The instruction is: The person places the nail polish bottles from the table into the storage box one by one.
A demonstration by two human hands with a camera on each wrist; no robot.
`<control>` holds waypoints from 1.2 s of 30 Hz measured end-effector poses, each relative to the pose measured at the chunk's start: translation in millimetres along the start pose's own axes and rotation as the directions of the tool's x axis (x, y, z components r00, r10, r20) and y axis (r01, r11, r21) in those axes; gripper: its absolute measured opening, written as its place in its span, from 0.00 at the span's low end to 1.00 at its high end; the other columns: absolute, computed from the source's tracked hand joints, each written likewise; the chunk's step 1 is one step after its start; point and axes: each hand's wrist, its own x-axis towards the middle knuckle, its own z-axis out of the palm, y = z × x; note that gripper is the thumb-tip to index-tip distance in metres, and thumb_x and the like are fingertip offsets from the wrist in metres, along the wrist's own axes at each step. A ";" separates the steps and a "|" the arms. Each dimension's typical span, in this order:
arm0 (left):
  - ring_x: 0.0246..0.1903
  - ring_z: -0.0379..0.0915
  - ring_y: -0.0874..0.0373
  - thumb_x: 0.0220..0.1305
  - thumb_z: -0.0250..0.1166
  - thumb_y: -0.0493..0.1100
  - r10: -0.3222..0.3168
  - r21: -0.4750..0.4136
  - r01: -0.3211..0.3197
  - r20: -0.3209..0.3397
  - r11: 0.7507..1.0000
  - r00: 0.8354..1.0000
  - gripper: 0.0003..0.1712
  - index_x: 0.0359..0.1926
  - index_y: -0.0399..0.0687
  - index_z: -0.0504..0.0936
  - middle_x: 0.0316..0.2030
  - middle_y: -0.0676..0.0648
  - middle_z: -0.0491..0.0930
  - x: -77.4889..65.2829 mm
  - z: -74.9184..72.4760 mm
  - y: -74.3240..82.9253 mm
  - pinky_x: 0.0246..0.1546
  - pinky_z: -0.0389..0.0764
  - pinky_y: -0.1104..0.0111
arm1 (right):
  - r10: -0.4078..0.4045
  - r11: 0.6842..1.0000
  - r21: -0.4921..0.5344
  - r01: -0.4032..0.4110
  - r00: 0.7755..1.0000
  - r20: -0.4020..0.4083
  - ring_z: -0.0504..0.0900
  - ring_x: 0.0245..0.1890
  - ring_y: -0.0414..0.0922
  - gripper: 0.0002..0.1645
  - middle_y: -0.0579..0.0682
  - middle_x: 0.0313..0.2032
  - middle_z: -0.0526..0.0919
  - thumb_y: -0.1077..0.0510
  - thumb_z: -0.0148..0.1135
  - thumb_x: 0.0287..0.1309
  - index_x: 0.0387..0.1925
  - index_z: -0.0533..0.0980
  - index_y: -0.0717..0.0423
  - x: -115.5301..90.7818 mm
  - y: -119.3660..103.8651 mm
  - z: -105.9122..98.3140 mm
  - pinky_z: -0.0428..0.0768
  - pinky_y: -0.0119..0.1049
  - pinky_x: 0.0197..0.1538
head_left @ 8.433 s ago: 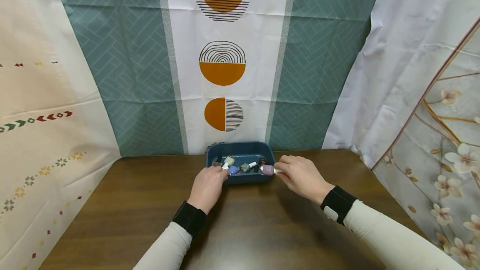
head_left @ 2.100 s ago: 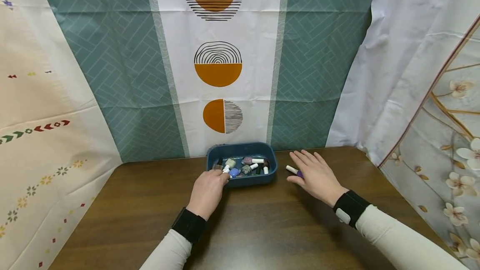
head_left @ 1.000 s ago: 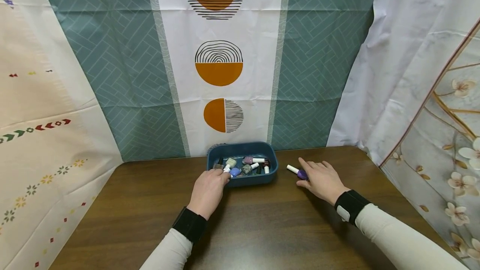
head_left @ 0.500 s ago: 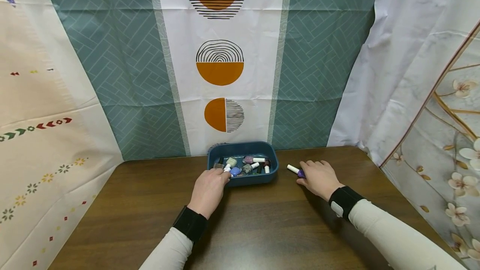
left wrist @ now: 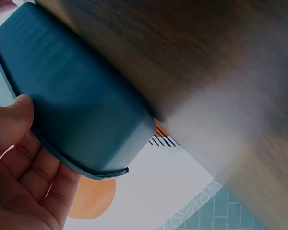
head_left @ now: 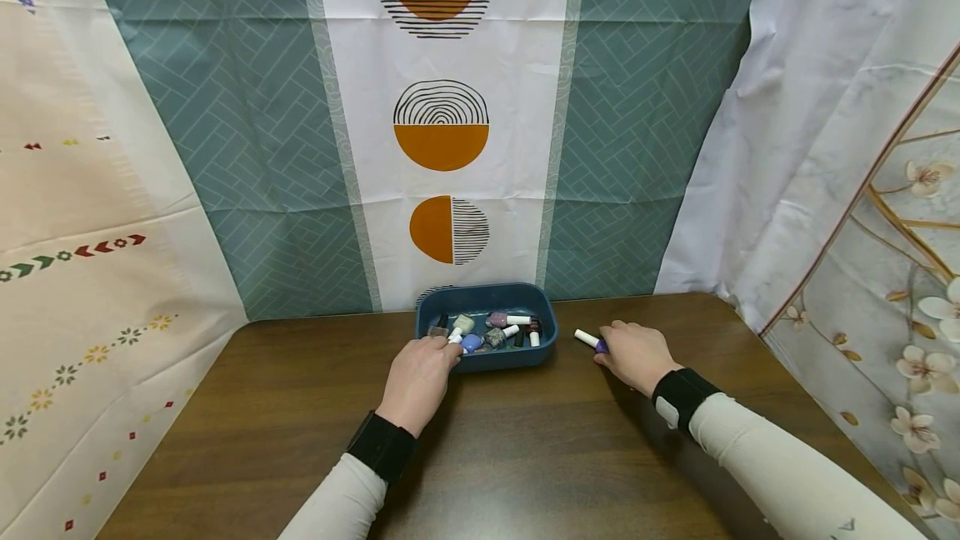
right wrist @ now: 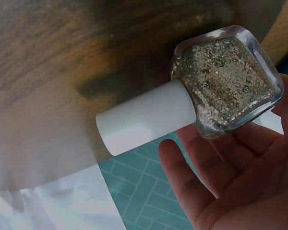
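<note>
My left hand (head_left: 420, 377) grips the near left rim of a dark blue tray (head_left: 498, 361), thumb on its outer wall (left wrist: 81, 91) in the left wrist view. Several nail polish bottles lie inside, among them a mauve one (head_left: 497, 320), a blue one (head_left: 471, 343) and a pale one (head_left: 462, 324). Right of the tray, my right hand (head_left: 637, 355) has its fingers curled at a purple nail polish bottle (head_left: 602, 347), whose white cap points toward the tray. The right wrist view shows a glitter nail polish bottle (right wrist: 225, 79) before the fingers; whether they touch it, I cannot tell.
A brown wooden table (head_left: 495, 457) lies under both hands. Its far edge meets a hanging green and white curtain (head_left: 622, 148). Patterned cloths hang at the left (head_left: 97, 273) and right (head_left: 862, 290).
The mauve bottle, held over the tray earlier, now lies in it. My right hand moved right, spread over the purple bottle, then curled its fingers at it. My left hand stays on the rim.
</note>
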 end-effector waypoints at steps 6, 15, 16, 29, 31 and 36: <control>0.33 0.79 0.55 0.69 0.79 0.39 -0.001 0.000 0.001 0.000 1.000 1.000 0.07 0.46 0.50 0.94 0.36 0.49 0.89 -0.1 0.2 0.0 0.45 0.86 0.61 | 0.002 1.000 -0.001 -0.002 1.000 -0.018 0.89 0.37 0.55 0.23 0.56 0.37 0.87 0.53 0.82 0.63 0.50 0.86 0.66 0.6 0.5 1.0 0.89 0.53 0.38; 0.35 0.82 0.54 0.69 0.78 0.39 0.009 -0.017 -0.010 -0.010 1.000 1.000 0.06 0.46 0.49 0.94 0.36 0.48 0.89 -0.2 -0.3 -0.2 0.46 0.87 0.60 | -0.017 1.000 0.008 0.017 0.999 -0.046 0.85 0.30 0.50 0.14 0.51 0.31 0.83 0.56 0.83 0.62 0.42 0.87 0.61 3.8 4.7 6.3 0.86 0.49 0.32; 0.35 0.82 0.54 0.69 0.78 0.39 0.010 -0.019 -0.010 -0.012 1.000 1.000 0.06 0.46 0.49 0.94 0.36 0.49 0.89 -0.2 -0.4 -0.2 0.46 0.87 0.60 | -0.022 1.000 0.009 0.023 0.998 -0.050 0.84 0.29 0.49 0.14 0.50 0.30 0.82 0.56 0.83 0.61 0.41 0.88 0.60 4.3 5.3 7.2 0.85 0.48 0.31; 0.35 0.81 0.53 0.70 0.78 0.39 0.004 -0.016 -0.004 -0.006 1.000 1.000 0.06 0.46 0.49 0.93 0.35 0.48 0.88 -1.2 -0.2 -0.3 0.46 0.86 0.60 | -0.060 0.998 -0.006 0.060 0.995 -0.084 0.83 0.27 0.46 0.12 0.49 0.28 0.81 0.56 0.84 0.61 0.38 0.88 0.59 5.7 7.8 10.4 0.85 0.46 0.31; 0.34 0.81 0.54 0.70 0.78 0.39 0.002 -0.015 -0.002 -0.002 1.000 1.000 0.06 0.46 0.49 0.93 0.35 0.48 0.88 -1.1 -0.2 -0.2 0.46 0.86 0.60 | -0.062 0.998 0.000 0.062 0.994 -0.087 0.83 0.27 0.46 0.12 0.49 0.28 0.81 0.56 0.83 0.61 0.38 0.88 0.60 5.0 7.4 9.6 0.85 0.46 0.31; 0.34 0.81 0.54 0.69 0.78 0.39 0.003 -0.012 -0.003 -0.002 1.000 1.000 0.06 0.46 0.49 0.94 0.36 0.49 0.89 -0.6 -0.2 -0.2 0.46 0.86 0.61 | -0.058 0.998 0.028 0.061 0.993 -0.100 0.82 0.27 0.45 0.12 0.49 0.29 0.81 0.57 0.83 0.62 0.39 0.87 0.60 3.0 6.4 7.6 0.85 0.47 0.31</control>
